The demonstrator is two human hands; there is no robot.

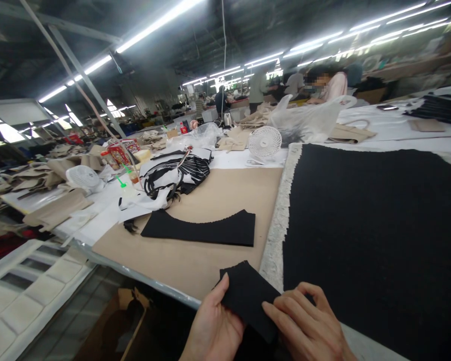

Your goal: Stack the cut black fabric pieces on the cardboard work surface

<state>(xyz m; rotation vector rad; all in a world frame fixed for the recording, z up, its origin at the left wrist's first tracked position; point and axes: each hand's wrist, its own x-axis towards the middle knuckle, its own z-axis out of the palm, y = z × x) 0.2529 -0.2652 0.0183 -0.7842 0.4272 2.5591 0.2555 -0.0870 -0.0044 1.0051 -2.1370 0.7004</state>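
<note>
At the table's near edge both my hands hold a small black fabric piece (244, 293). My left hand (212, 328) grips its left side with the thumb on top. My right hand (308, 326) pinches its right side, fingers curled over the cloth. Further back on the brown paper (195, 260) lies a curved black cut piece (203, 229). To the right, a large black fabric sheet (376, 235) is spread on the table, just beyond my right hand.
A heap of black-and-white straps and cloth (176, 175) sits at the back left. Two small white fans (265, 143) (83, 178) stand on the tables. A clear plastic bag (304, 120) lies behind. Other people work at the far tables. A cardboard box (124, 321) sits below the edge.
</note>
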